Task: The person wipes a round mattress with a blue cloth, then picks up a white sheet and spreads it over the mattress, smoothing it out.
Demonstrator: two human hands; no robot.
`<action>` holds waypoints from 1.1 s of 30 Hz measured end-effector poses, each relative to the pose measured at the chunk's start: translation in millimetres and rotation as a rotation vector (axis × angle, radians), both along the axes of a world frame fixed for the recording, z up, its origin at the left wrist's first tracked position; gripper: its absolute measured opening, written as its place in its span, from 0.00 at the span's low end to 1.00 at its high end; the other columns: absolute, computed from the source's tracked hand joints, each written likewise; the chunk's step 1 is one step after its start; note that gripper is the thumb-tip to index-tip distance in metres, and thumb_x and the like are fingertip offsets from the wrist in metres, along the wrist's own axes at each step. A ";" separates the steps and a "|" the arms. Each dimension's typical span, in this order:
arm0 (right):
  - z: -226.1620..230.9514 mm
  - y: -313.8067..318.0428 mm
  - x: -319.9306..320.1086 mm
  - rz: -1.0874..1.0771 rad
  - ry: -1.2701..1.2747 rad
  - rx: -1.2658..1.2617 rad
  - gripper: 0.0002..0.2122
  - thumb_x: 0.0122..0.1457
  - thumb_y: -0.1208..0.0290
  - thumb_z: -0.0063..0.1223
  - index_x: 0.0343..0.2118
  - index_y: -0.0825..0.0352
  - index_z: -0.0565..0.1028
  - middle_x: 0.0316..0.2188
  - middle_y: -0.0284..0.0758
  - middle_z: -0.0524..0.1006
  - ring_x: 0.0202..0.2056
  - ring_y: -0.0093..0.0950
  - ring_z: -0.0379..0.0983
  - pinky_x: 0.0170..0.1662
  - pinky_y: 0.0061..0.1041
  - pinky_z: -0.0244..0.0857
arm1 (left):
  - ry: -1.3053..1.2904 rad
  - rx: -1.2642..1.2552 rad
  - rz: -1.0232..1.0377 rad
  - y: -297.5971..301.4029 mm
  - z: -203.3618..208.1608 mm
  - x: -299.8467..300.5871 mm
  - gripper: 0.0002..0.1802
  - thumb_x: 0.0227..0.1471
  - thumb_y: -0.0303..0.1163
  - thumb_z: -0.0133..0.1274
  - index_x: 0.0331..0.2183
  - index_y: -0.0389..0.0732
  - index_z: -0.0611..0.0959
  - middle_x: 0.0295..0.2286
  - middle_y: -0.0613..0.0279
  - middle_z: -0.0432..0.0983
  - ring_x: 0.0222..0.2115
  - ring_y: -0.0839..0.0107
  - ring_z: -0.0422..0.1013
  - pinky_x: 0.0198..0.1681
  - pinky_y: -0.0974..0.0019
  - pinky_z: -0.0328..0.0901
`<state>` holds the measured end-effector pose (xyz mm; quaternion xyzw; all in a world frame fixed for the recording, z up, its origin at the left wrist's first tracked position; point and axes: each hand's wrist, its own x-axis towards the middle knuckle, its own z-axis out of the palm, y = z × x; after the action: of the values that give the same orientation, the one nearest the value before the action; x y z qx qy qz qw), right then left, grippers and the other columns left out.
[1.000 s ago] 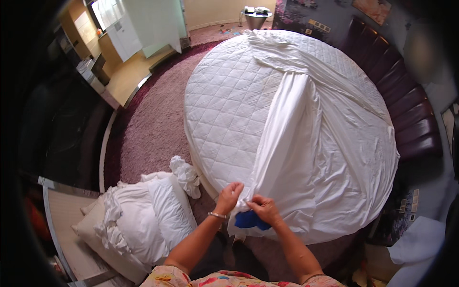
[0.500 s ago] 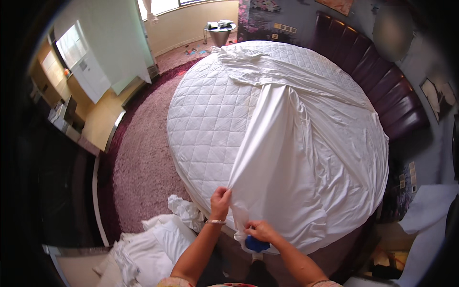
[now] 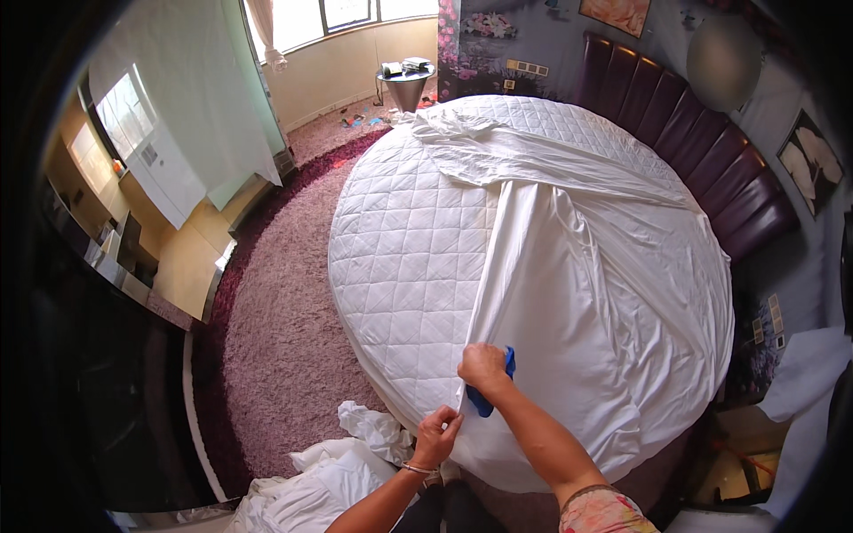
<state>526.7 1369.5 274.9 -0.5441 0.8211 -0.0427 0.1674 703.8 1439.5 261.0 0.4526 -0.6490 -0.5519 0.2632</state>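
At the bed's (image 3: 400, 266) near edge, the left hand (image 3: 437, 435) pinches the sheet (image 3: 577, 293) while the right hand (image 3: 484, 366), fisted, grips a blue cloth (image 3: 482, 401).

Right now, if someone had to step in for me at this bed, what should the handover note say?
Left hand: pinching the near edge of the white sheet at the mattress rim.
Right hand: on the same sheet edge a little farther up, closed around a blue cloth.
Round quilted mattress: sheet covers its right half, bunched near the far side; left half bare.
Heap of white linen on the carpet beside the left hand.
Done: sheet laid over the right side.
Left: by the look of it, spreading it over the bare half and smoothing the far bunching.
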 end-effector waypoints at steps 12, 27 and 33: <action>29.2 44.0 -7.4 0.152 -1.089 -0.332 0.10 0.55 0.69 0.56 0.24 0.71 0.71 0.15 0.33 0.67 0.22 0.16 0.60 0.27 0.23 0.60 | 0.104 0.435 -0.136 -183.8 -5.2 -96.8 0.21 0.55 0.49 0.52 0.34 0.39 0.80 0.28 0.65 0.75 0.30 0.76 0.67 0.38 0.72 0.59; -16.5 21.8 -20.7 -0.021 -0.603 -0.380 0.14 0.54 0.56 0.54 0.28 0.64 0.77 0.19 0.41 0.76 0.23 0.40 0.74 0.28 0.32 0.67 | 0.538 -0.045 0.504 -216.7 9.2 -91.0 0.09 0.57 0.31 0.51 0.27 0.38 0.77 0.21 0.75 0.68 0.22 0.87 0.59 0.25 0.79 0.55; 32.3 -39.0 -3.2 -0.141 -0.695 -0.394 0.16 0.51 0.53 0.58 0.28 0.63 0.79 0.22 0.39 0.79 0.27 0.37 0.77 0.32 0.32 0.70 | 0.314 -0.086 0.448 -236.3 7.7 -8.9 0.09 0.56 0.31 0.51 0.27 0.38 0.78 0.20 0.76 0.69 0.21 0.87 0.59 0.23 0.79 0.55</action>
<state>523.6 1330.4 307.2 -0.4614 0.7269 -0.3920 0.3241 694.9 1203.2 268.7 0.4824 -0.5068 -0.5152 0.4950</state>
